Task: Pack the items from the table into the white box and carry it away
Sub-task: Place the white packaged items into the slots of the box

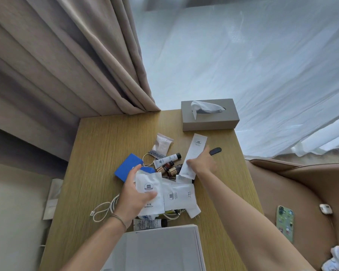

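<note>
White charging cable [104,209] loose at the left edge of the tabletop [106,143], not yet gathered. Left hand [134,194] pinches a white sachet [148,189], thumb on top, fingers under; blue card box [128,167] just behind it. Centre pile: more flat white sachets [178,196], small tubes and dark bottles [169,168], a pink-white pouch [161,144], a tube [149,223] lying against the white box. White box [160,247] sits at the near edge, directly below the pile, opening not clearly readable from this angle. Right hand [201,163] closed on a long narrow white packet [194,153], lifting its near end. A dark oval item [215,151] lies just beyond that hand. Grey tissue box [209,115] at the far edge, probably stays.

Step in hand: collecting flat packets, both hands loaded. Best move likely is to stack both packets flat, drop them along the box wall, leave the floor free for bottles and tubes. Keep pinch firm; thin packets slip. Coil the cable before packing it. Phone [285,222] and earbuds on the chair [301,192] at right are off the tabletop.
</note>
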The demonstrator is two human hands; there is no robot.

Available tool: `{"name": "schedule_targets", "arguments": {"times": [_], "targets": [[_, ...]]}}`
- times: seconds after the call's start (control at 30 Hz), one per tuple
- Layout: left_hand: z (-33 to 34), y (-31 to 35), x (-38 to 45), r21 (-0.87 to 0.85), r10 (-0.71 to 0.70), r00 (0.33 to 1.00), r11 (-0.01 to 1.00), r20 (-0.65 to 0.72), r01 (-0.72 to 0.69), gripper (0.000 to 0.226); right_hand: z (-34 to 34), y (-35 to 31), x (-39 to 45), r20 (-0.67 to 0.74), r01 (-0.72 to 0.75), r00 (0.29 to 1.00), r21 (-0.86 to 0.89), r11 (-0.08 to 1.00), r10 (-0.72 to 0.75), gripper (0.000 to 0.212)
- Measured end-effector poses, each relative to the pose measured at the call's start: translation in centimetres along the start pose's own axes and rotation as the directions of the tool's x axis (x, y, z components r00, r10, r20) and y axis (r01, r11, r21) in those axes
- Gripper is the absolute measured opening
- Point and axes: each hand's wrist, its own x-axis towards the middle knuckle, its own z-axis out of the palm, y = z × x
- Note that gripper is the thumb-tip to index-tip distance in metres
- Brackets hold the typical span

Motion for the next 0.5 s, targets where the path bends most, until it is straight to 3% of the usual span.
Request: {"name": "schedule_targets", "arguments": {"times": [0.13,0.27,0.4,0.5], "targets": [[-0.8,0.3,-1.0,-0.12,-0.038,0.999,0.992,-0.021,0.035,0.063,-0.5,-0.2,0.5,0.007,-0.044,0.999,0.177,0.983,0.043,0.078],[-1.9,0.5,-2.3,-0.16,-0.024,0.996,0.987,-0.089,0.01,0.044,-1.9,-0.3,-0.7,0.068,-0.047,0.997,0.341,0.939,0.025,0.066],[-3.6,0.4,-4.4,-0.212,-0.002,0.996,0.977,-0.094,-0.018,0.039,-4.6,-0.3,-5.2,0.172,-0.006,0.98,0.539,0.842,-0.102,0.028],[-4.6,-0.4,-6.6,-0.24,0.009,0.995,0.97,-0.094,-0.032,0.036,-7.2,-0.2,-10.2,0.218,0.07,0.945,0.595,0.801,-0.244,0.02]]}}
